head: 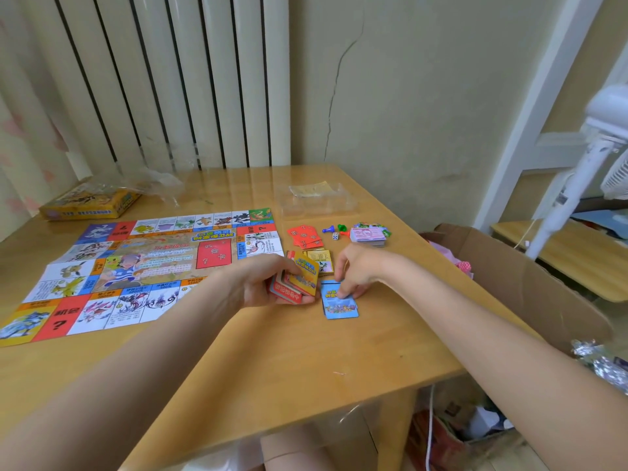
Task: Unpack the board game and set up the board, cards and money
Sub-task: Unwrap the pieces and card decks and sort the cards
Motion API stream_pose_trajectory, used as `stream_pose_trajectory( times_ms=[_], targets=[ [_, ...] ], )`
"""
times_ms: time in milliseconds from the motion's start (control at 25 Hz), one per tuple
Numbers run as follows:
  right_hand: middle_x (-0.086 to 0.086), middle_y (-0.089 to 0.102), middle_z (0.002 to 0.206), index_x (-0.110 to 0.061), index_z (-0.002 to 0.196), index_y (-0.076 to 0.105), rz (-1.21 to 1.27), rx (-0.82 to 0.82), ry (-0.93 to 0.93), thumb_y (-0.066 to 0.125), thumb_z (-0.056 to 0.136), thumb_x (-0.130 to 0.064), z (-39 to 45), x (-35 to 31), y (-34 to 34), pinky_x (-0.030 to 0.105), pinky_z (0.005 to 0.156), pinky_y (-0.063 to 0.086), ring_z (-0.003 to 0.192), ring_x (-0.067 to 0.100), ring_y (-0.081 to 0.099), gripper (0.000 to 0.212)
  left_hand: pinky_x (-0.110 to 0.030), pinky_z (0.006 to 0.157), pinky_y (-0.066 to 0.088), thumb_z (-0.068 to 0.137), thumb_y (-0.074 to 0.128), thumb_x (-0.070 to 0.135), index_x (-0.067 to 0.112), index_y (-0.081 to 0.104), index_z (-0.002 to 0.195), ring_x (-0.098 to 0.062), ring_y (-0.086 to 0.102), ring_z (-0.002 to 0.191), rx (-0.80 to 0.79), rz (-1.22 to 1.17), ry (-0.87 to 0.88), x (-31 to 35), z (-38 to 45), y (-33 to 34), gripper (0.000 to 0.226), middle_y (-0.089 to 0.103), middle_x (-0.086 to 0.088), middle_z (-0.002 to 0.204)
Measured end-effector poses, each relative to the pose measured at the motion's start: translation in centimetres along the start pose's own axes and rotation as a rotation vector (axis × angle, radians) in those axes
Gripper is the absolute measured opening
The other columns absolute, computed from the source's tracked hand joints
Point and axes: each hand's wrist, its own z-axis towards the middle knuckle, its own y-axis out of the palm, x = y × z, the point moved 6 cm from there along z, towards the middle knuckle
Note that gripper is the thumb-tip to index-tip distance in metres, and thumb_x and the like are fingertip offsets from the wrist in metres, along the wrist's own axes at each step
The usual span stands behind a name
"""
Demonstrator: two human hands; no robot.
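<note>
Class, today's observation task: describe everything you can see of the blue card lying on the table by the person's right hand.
The blue card is a small upright rectangle with a blue border, yellow lettering near its top and a colourful cartoon picture below. It looks like thin printed card. It lies flat on the wooden table, slightly skewed, just right of the board's near corner. The right hand rests its fingertips on the card's upper edge, hiding part of it. It seems to top a thin pile, though that is hard to tell.

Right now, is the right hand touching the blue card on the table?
Touching. The head view shows the right hand with fingertips resting on the upper part of the blue card.
</note>
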Motion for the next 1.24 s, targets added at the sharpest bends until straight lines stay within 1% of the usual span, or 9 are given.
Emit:
stream_pose_trajectory(
  times_ms=[160, 240, 360, 600, 760, 960, 1040, 1120, 1240],
  targets=[
    [0.006, 0.056, 0.074, -0.011, 0.071, 0.053, -0.058, 0.043, -0.016, 0.073, 0.078, -0.007, 0.4, -0.3, -1.4, 0.022, 0.056, 0.048, 0.055, 0.014, 0.053, 0.021, -0.034, 0.056, 0.060, 0.091, 0.048, -0.002, -0.005, 0.056, 0.107, -0.026, 0.071, 0.063, 0.006, -0.021, 0.079, 0.7, 0.1, 0.1, 0.017, 0.071, -0.020, 0.082],
    [0.009, 0.061, 0.074, -0.007, 0.082, 0.061, 0.156, 0.148, -0.054, 0.069, 0.083, -0.019, 0.8, -0.9, -2.9, 0.024, 0.061, 0.050, 0.057, 0.015, 0.055, 0.016, -0.035, 0.058, 0.059, 0.088, 0.055, -0.003, -0.001, 0.057, 0.100, -0.025, 0.070, 0.060, 0.056, -0.085, 0.152, 1.5, 0.4, -0.6, 0.012, 0.071, -0.017, 0.077],
    [0.009, 0.060, 0.072, 0.001, 0.099, 0.061, 0.549, 0.105, -0.081, 0.066, 0.086, -0.022, 1.4, -1.7, -2.7, 0.018, 0.053, 0.051, 0.058, 0.014, 0.056, 0.027, -0.032, 0.056, 0.058, 0.087, 0.057, -0.004, 0.002, 0.058, 0.087, -0.021, 0.070, 0.055, 0.068, -0.161, 0.223, 2.4, 0.7, -0.9, 0.006, 0.071, -0.012, 0.066],
    [0.006, 0.056, 0.067, -0.002, 0.099, 0.056, 0.726, 0.248, -0.051, 0.067, 0.082, -0.004, 3.6, -0.7, -3.1, 0.015, 0.042, 0.042, 0.053, 0.011, 0.050, 0.020, -0.031, 0.053, 0.058, 0.089, 0.053, -0.002, -0.002, 0.053, 0.112, -0.024, 0.071, 0.062, 0.105, -0.231, 0.268, 3.3, 1.7, -2.6, 0.023, 0.068, -0.020, 0.092],
    [0.006, 0.053, 0.060, -0.003, 0.082, 0.059, 0.474, 0.172, 0.043, 0.067, 0.083, -0.005, 4.7, 0.5, -2.6, 0.018, 0.044, 0.039, 0.049, 0.011, 0.047, 0.008, -0.030, 0.050, 0.058, 0.091, 0.050, -0.001, 0.000, 0.050, 0.107, -0.023, 0.069, 0.053, 0.167, -0.243, 0.263, 3.6, 2.2, -4.5, 0.016, 0.065, -0.021, 0.091],
    [0.003, 0.053, 0.054, -0.011, 0.065, 0.055, -0.095, 0.233, 0.089, 0.074, 0.077, -0.031, 5.1, 0.6, -2.4, 0.025, 0.051, 0.037, 0.049, 0.013, 0.045, 0.031, -0.029, 0.052, 0.058, 0.085, 0.060, -0.003, 0.001, 0.057, 0.103, -0.021, 0.070, 0.059, 0.176, -0.181, 0.273, 3.4, 2.9, -4.0, 0.019, 0.068, -0.019, 0.095],
    [0.002, 0.052, 0.055, -0.012, 0.064, 0.050, 0.079, 0.305, 0.015, 0.068, 0.081, -0.038, 4.9, -0.2, -3.2, 0.025, 0.048, 0.035, 0.048, 0.013, 0.045, 0.036, -0.030, 0.056, 0.059, 0.083, 0.062, -0.003, 0.002, 0.058, 0.100, -0.020, 0.070, 0.059, 0.178, -0.191, 0.276, 3.6, 3.0, -3.7, 0.018, 0.069, -0.016, 0.090],
    [0.003, 0.057, 0.064, -0.009, 0.077, 0.058, 0.483, 0.232, -0.100, 0.059, 0.088, -0.039, 4.9, -1.4, -3.0, 0.021, 0.046, 0.035, 0.051, 0.013, 0.047, 0.032, -0.029, 0.057, 0.059, 0.084, 0.063, -0.002, 0.001, 0.059, 0.101, -0.018, 0.069, 0.058, 0.146, -0.178, 0.293, 4.0, 2.9, -3.1, 0.018, 0.068, -0.016, 0.089],
    [0.002, 0.056, 0.065, -0.004, 0.092, 0.066, 0.524, 0.217, -0.176, 0.062, 0.089, -0.025, 5.0, -2.5, -2.7, 0.018, 0.046, 0.036, 0.054, 0.010, 0.047, 0.022, -0.030, 0.062, 0.059, 0.088, 0.056, 0.000, 0.000, 0.059, 0.101, -0.021, 0.070, 0.062, 0.037, -0.171, 0.307, 4.7, 2.5, -1.8, 0.013, 0.067, -0.019, 0.093]
  ],
)
